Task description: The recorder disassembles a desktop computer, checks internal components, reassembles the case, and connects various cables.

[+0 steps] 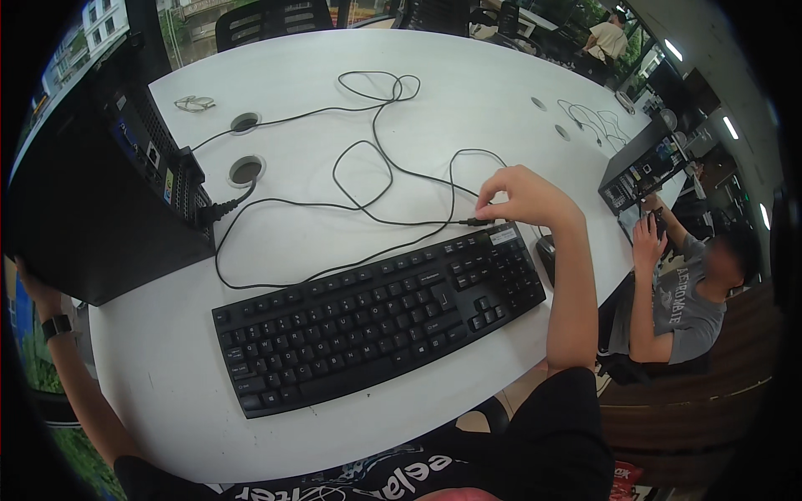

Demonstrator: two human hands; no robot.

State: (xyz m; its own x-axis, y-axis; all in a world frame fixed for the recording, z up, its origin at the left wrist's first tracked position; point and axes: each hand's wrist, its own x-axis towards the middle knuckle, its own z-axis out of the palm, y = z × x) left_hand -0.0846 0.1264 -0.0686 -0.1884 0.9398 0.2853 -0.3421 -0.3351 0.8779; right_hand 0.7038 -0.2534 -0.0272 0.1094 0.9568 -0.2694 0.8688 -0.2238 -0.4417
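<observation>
My right hand is above the upper right corner of a black keyboard, its thumb and forefinger pinched on the small black plug of a thin cable. That cable runs left across the white table in loose loops. At the far left, my left hand reaches to the side of a black computer tower. It touches the tower low down, and most of its fingers are hidden. A thick power plug sits in the tower's back. Partly behind my right forearm is a black mouse.
Glasses lie on the white table near two round cable holes. Another cable loops toward the far side. On the right, a seated person has both hands at a second tower. Chairs stand beyond the table.
</observation>
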